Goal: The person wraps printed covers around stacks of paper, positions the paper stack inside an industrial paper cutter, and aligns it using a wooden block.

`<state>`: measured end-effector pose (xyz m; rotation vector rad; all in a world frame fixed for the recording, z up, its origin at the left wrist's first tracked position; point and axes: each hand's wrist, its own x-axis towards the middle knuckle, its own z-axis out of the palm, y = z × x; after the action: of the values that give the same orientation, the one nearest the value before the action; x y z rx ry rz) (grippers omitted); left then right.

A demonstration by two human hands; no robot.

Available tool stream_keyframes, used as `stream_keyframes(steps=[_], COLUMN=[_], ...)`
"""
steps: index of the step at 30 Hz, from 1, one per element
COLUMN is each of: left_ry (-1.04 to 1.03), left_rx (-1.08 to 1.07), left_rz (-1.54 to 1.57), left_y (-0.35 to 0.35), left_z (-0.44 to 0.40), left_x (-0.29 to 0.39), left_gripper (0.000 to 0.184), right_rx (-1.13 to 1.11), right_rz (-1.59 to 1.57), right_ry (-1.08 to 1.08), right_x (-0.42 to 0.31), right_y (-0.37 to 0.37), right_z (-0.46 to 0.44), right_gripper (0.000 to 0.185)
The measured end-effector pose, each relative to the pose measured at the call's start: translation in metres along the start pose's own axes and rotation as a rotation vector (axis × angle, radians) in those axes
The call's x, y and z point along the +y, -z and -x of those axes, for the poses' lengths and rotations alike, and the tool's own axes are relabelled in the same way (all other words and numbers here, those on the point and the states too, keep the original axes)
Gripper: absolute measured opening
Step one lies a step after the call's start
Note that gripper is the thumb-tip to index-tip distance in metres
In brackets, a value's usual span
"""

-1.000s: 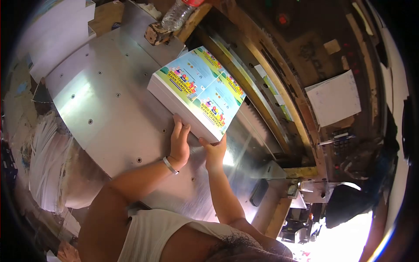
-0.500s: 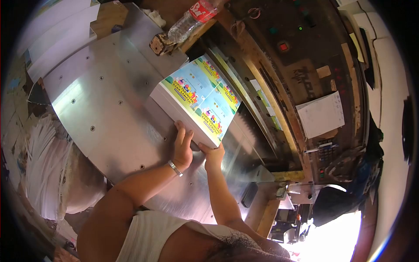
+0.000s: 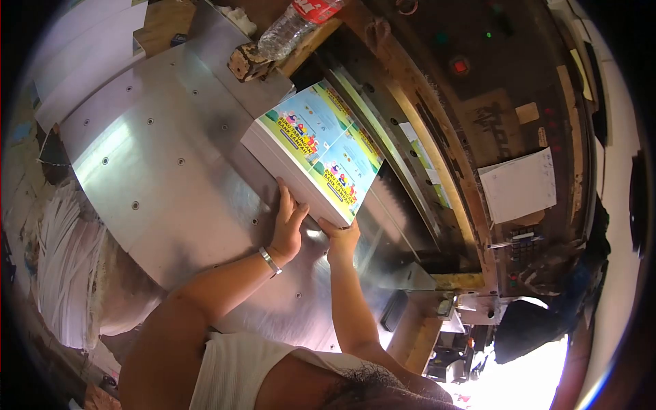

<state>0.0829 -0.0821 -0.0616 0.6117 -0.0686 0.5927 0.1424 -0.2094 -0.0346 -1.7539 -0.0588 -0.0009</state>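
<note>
A thick stack of printed sheets [image 3: 328, 147] with colourful cover designs on top lies on a metal table [image 3: 171, 225], its far end close to a slotted machine edge. My left hand [image 3: 288, 222], with a metal bracelet at the wrist, has its fingers stretched out against the stack's near side. At the stack's near right corner, my right hand [image 3: 340, 239] is closed around the edge, the thumb on the near side and the other fingers partly hidden.
A plastic bottle [image 3: 290, 34] with a red label and a worn wooden block [image 3: 247, 63] stand beyond the stack. Right of it runs a machine panel with a red button [image 3: 460, 65] and a white paper [image 3: 519, 184]. Paper strips [image 3: 65, 266] hang at the left.
The view has shifted slightly. Both hands stay against the same stack, and its position beside the machine edge looks nearly the same.
</note>
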Motion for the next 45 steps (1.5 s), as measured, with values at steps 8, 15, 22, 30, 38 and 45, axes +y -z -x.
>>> stream_keyframes(steps=[8, 15, 22, 30, 38, 45], left_ry=[0.091, 0.146, 0.122, 0.102, 0.126, 0.187], left_rx=[-0.059, -0.087, -0.037, -0.019, -0.075, -0.116], left_rz=[0.011, 0.023, -0.052, -0.058, -0.094, 0.035], left_y=[-0.001, -0.003, 0.014, 0.012, 0.017, 0.027], left_z=[0.001, 0.001, -0.002, 0.001, -0.002, -0.011], left_x=[0.013, 0.018, -0.012, -0.008, 0.001, -0.009], left_gripper=[0.087, 0.084, 0.092, 0.095, 0.097, 0.098], right_rx=[-0.031, -0.023, 0.038, 0.092, 0.084, 0.110], right_rz=[-0.028, -0.014, 0.223, 0.275, 0.285, 0.345], right_ry=[0.061, 0.131, 0.097, 0.098, 0.103, -0.018], right_x=[0.006, 0.011, 0.007, 0.021, 0.029, 0.004], right_y=[0.001, -0.004, -0.005, 0.000, 0.004, -0.006], right_z=[0.003, 0.007, 0.008, 0.001, -0.007, -0.006], right_gripper=[0.062, 0.064, 0.064, 0.060, 0.056, 0.048])
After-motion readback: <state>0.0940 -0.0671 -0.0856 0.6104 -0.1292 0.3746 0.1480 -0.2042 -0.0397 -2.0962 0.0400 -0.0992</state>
